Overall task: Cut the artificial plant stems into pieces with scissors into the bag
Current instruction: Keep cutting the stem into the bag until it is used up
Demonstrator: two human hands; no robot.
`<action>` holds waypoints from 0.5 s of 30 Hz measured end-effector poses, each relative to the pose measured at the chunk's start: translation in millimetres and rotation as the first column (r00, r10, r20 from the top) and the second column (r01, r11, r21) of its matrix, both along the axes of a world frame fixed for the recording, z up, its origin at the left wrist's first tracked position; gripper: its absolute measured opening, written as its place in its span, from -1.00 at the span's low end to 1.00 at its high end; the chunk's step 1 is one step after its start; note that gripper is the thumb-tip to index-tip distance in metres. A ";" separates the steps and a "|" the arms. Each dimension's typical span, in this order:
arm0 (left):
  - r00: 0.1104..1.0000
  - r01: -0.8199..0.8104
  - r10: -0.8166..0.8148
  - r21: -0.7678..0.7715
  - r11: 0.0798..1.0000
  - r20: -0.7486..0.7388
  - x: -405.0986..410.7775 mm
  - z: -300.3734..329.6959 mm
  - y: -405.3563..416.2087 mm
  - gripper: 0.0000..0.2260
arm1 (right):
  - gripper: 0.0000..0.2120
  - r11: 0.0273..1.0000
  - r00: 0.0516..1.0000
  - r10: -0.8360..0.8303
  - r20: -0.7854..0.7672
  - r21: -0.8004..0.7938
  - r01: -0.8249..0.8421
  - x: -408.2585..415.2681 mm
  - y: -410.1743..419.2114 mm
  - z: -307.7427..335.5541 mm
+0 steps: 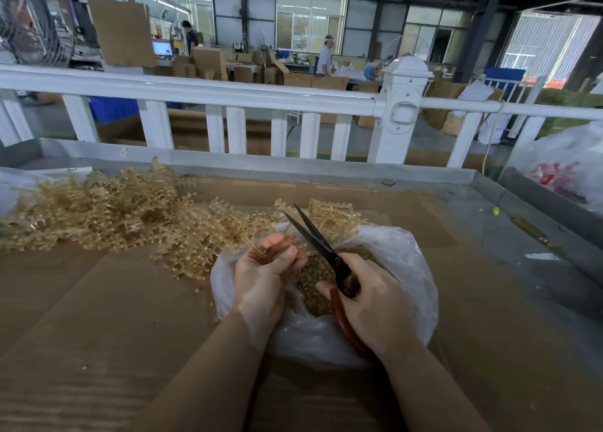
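They're in the middle of the cutting, as far as I can judge. The bag (391, 268) sits open on the table (98, 317), and I'll place everything from it. Right over its mouth the left hand (261, 278) has its fingers (277, 240) curled tight round a small bunch of stems (228, 232), which sprays up and away past the far-left rim. On the bag's near right side the right hand (375, 304) grips the red handles of the scissors (313, 232), fingers wrapped round them; the dark blades stand parted, pointing away over the bag's far edge.

The stem ends lie just beside the blades, near the left fingertips. Next, I'd say, the blades need to close across the stems clear of those fingertips, so the pieces drop inside. A big uncut heap (98, 209) waits left of the bag.
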State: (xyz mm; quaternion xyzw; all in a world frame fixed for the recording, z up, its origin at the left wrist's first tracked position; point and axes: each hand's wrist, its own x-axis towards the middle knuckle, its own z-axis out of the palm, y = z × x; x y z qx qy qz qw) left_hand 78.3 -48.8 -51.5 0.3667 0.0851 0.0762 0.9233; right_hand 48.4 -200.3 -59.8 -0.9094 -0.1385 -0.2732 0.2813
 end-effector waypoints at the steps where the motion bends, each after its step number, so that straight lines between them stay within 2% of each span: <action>1: 1.000 -0.011 0.011 -0.008 1.000 -0.005 -0.1 0.3 0.3 -0.79 | -0.65 1.000 1.000 0.001 0.002 -0.011 -0.001 -0.7 0.3 0.1; 7: 1.000 -0.004 0.004 -0.074 0.997 -0.003 -0.1 2.5 4.7 -0.78 | -0.63 0.993 1.000 -0.015 -0.003 -0.117 0.014 -1.1 3.4 0.7; 15: 0.999 0.015 -0.016 -0.010 1.000 -0.034 0.0 1.8 5.6 -0.82 | -0.60 0.986 0.999 0.018 -0.045 -0.167 -0.025 0.4 2.5 0.4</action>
